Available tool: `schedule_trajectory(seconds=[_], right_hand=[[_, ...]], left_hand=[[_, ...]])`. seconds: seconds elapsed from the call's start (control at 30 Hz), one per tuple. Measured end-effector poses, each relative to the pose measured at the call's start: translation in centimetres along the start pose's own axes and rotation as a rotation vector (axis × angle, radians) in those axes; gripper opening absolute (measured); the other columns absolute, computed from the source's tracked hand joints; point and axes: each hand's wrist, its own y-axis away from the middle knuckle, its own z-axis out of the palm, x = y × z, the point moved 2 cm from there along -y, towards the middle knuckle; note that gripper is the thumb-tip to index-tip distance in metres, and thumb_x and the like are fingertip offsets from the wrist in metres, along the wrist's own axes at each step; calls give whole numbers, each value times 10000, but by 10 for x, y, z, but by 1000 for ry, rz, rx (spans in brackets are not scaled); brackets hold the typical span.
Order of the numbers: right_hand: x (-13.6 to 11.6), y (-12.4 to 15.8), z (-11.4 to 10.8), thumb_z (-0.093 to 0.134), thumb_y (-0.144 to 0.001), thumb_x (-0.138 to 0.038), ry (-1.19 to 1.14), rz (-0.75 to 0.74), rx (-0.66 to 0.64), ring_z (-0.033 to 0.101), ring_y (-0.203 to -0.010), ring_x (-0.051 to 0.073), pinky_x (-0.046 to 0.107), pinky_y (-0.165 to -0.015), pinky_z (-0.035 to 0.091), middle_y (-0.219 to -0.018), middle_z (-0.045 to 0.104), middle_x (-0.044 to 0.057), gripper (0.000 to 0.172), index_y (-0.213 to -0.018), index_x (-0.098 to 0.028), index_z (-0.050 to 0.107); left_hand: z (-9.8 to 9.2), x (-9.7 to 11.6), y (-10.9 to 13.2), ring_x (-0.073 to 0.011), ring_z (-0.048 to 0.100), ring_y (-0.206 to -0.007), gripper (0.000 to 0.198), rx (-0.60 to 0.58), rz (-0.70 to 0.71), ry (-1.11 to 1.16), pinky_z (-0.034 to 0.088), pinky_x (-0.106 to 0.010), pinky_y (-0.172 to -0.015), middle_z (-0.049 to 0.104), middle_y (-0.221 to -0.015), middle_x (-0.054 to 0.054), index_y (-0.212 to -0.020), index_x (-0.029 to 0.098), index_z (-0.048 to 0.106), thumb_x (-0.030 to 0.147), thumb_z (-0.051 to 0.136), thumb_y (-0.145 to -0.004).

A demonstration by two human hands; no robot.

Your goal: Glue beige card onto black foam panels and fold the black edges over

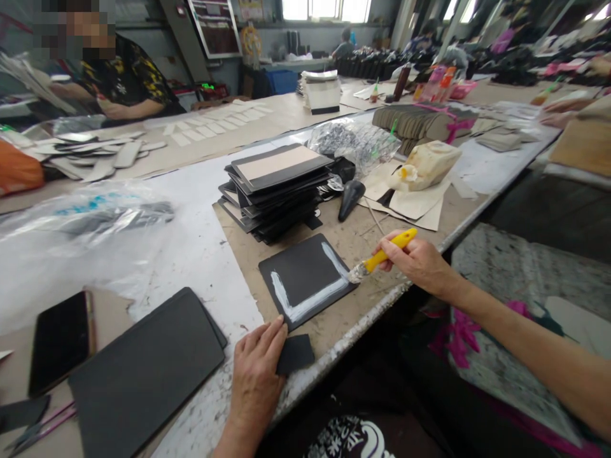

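A yellow-handled paintbrush [386, 254] is gripped in my right hand [420, 264]. Its bristles touch the near right corner of a flat black panel [305, 270]. White paste runs in a U-shaped band along three of the panel's edges. My left hand [258, 366] lies with fingers stretched out, its fingertips at the panel's near left corner. A small black piece [296, 353] lies beside the left fingers, partly covered by the hand; the left thumb is hidden.
Behind the panel stands a stack of black panels [277, 191]. A whitish plastic container [427, 165] lies tipped on paper, near a dark pointed object [351, 200]. Large black sheets [150, 375], a phone [61, 340] and scissors [41, 429] lie at left. A co-worker [128, 76] sits across.
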Motion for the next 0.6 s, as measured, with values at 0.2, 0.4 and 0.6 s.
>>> schedule_trajectory(seconds=[0.2, 0.4, 0.6], right_hand=[[-8, 4, 5, 476, -834, -489, -61, 11, -6, 616, -554, 133, 226, -554, 514, -722, 622, 47, 345, -767, -162, 563], [-4, 6, 6, 536, -798, -504, -81, 85, 84, 615, -533, 155, 247, -534, 524, -634, 619, 37, 335, -728, -178, 559], [-20, 12, 37, 570, -780, -522, -352, 77, 47, 610, -542, 144, 259, -530, 549, -785, 663, 62, 333, -750, -190, 572]], left_hand=[[-1, 1, -2, -261, 471, -1057, 617, -9, 0, -17, 347, -398, -871, 576, -1234, -54, -1173, 143, 519, -49, 437, -592], [-2, 1, 0, -269, 476, -1060, 624, -4, -8, 3, 356, -411, -875, 573, -1241, -52, -1188, 159, 513, -44, 445, -602], [-5, 6, -3, -272, 492, -1033, 589, 34, -38, 20, 391, -414, -839, 598, -1207, -65, -1147, 137, 549, -58, 451, -599]])
